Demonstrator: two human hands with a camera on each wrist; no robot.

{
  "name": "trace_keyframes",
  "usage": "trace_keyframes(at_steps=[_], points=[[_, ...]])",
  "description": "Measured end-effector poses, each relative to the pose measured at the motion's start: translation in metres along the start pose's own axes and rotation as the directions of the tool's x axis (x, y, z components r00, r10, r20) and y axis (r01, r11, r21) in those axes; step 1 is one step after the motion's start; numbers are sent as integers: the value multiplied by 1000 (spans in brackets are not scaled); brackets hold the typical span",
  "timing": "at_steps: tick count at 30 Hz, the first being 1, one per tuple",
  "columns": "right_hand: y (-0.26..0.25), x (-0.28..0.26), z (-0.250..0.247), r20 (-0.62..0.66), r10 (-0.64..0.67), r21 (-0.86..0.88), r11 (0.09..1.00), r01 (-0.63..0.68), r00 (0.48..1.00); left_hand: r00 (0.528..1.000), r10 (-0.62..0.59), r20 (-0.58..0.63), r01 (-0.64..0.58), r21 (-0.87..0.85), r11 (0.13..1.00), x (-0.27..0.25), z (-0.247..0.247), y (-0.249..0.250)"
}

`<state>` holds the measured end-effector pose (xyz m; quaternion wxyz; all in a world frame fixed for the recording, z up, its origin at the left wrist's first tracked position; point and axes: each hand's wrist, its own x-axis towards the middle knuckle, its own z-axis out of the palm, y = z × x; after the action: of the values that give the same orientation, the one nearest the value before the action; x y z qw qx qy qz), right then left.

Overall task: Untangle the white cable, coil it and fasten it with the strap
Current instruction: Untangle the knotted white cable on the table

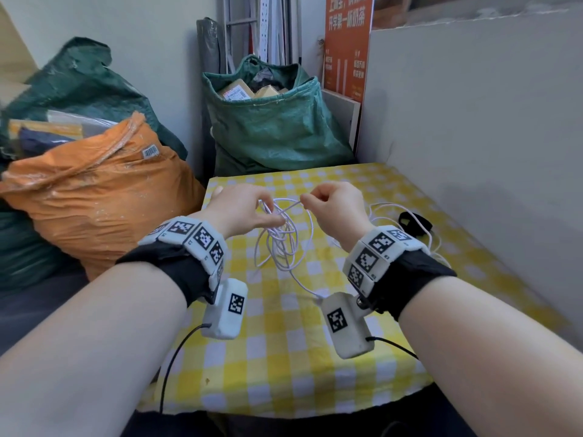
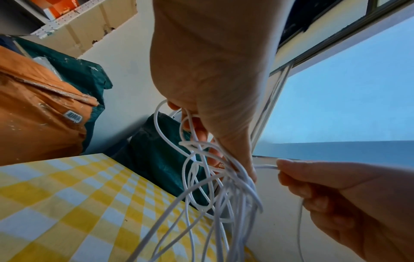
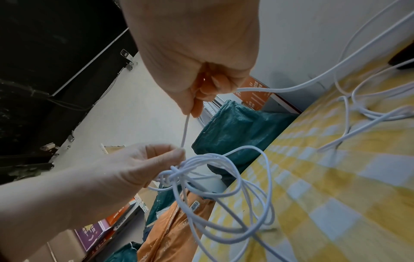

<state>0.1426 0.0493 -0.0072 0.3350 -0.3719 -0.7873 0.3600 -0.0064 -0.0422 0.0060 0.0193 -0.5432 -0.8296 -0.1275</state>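
The white cable [image 1: 285,247] hangs in several tangled loops over a table with a yellow-and-white checked cloth [image 1: 284,348]. My left hand [image 1: 271,219] pinches the gathered loops at their top, seen close in the left wrist view [image 2: 228,141]. My right hand [image 1: 310,198] pinches a single strand just right of the bundle; in the right wrist view [image 3: 192,106] the strand runs down from its fingertips to the left hand [image 3: 177,154]. More cable [image 3: 358,106] trails loose across the cloth to the right. A black strap [image 1: 407,219] lies on the table beyond my right wrist.
An orange sack [image 1: 104,197] stands against the table's left edge, with a dark green sack [image 1: 79,86] behind it. Another green sack [image 1: 271,130], filled with parcels, stands behind the table's far edge. A grey board [image 1: 473,121] lines the table's right side.
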Motion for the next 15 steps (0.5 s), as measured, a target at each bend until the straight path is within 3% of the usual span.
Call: trace_keyframes(at_steps=[8,15], points=[[4,4,0,-46,28,79,997,-24,999,997,-20,-80,-3,-286,958,-1,7,-15],[2,4,-3,121,6,-261,965,26,993,989,23,-145,-64,-286,956,-1,13,-14]])
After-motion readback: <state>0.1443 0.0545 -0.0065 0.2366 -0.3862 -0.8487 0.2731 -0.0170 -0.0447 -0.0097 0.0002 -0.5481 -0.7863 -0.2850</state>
